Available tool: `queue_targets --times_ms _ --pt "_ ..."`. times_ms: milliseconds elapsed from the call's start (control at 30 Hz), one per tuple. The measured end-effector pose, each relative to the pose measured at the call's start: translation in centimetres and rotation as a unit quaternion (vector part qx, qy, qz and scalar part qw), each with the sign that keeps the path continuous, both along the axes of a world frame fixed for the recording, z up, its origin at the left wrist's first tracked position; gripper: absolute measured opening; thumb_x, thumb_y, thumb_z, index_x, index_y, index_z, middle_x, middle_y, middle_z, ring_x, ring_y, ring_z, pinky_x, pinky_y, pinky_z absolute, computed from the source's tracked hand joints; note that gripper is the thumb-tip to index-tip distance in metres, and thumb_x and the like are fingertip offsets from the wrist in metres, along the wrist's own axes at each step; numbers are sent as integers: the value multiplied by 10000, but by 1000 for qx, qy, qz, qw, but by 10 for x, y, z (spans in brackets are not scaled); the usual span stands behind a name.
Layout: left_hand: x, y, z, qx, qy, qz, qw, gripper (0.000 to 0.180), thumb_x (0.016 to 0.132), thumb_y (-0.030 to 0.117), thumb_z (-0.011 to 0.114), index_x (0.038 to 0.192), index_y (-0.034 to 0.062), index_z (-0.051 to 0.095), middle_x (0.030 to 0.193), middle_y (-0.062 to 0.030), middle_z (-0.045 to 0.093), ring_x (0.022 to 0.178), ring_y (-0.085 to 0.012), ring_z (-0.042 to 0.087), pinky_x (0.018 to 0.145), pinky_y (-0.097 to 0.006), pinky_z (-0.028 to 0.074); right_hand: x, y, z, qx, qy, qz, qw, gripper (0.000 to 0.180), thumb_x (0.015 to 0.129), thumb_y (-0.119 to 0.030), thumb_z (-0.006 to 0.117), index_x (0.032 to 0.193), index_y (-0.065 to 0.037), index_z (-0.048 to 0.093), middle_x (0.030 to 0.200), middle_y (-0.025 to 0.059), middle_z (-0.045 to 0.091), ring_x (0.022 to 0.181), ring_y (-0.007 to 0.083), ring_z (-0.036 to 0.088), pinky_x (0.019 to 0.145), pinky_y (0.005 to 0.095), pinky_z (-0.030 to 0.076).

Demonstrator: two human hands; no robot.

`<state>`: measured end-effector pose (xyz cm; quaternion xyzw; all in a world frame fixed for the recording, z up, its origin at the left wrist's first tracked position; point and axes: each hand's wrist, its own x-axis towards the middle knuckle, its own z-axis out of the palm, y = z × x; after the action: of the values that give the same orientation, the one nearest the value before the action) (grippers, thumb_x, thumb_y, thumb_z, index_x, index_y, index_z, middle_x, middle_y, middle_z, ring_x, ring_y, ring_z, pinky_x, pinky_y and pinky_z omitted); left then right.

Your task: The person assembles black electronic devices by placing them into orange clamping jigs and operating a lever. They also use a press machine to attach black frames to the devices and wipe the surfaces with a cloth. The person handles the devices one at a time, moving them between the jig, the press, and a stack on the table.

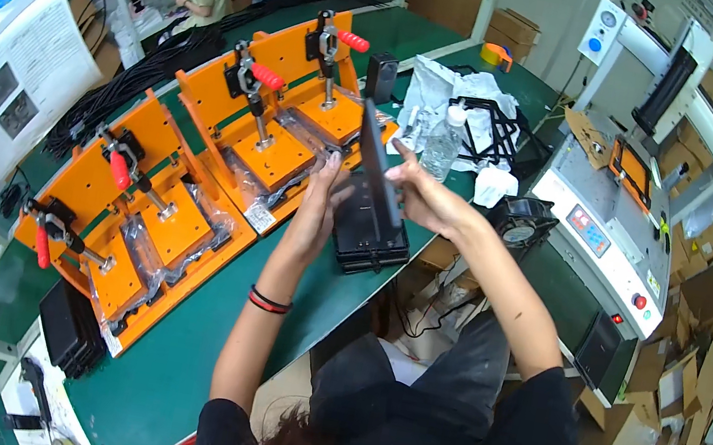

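I have the right hand (422, 194) gripping a flat black panel (373, 161) by its right side; the panel stands steeply on edge over a stack of black pieces (369, 248) at the near edge of the green bench (287, 329). My left hand (316, 202) is open, fingers extended, just beside the panel's left face; I can't tell whether it touches.

To my left, two orange fixtures (272, 152) (155, 212) sit end to end, each with two red-handled toggle clamps and clear plastic film lying about its blocks. Another black stack (68, 327) lies beyond the far left end. Past the panel I see a clear bottle (443, 147), white cloths (429, 88) and black frames (496, 133). A black fan (523, 224) sits near a pale machine (605, 231) on my right.
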<state>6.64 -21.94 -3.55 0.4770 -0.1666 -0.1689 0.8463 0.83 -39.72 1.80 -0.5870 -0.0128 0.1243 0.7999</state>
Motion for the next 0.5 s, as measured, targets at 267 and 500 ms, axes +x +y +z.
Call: queue_targets --times_ms 267,500 --pt "35 7 41 132 10 -119 984 743 796 429 672 1257 -21 302 1067 -124 502 946 -210 538 857 -342 436 -1 23 -28 25 -72 -48 996 943 871 -361 596 1444 -170 -129 1365 169 353 1260 314 381 1045 491 272" --pt "53 -32 52 622 -148 17 769 1311 597 657 690 1336 -164 -15 1217 -289 412 1035 -307 535 822 -367 472 -126 -51 -33 3 -194 -302 933 610 924 -299 466 1396 -71 154 1243 223 507 1212 295 454 1050 425 288"
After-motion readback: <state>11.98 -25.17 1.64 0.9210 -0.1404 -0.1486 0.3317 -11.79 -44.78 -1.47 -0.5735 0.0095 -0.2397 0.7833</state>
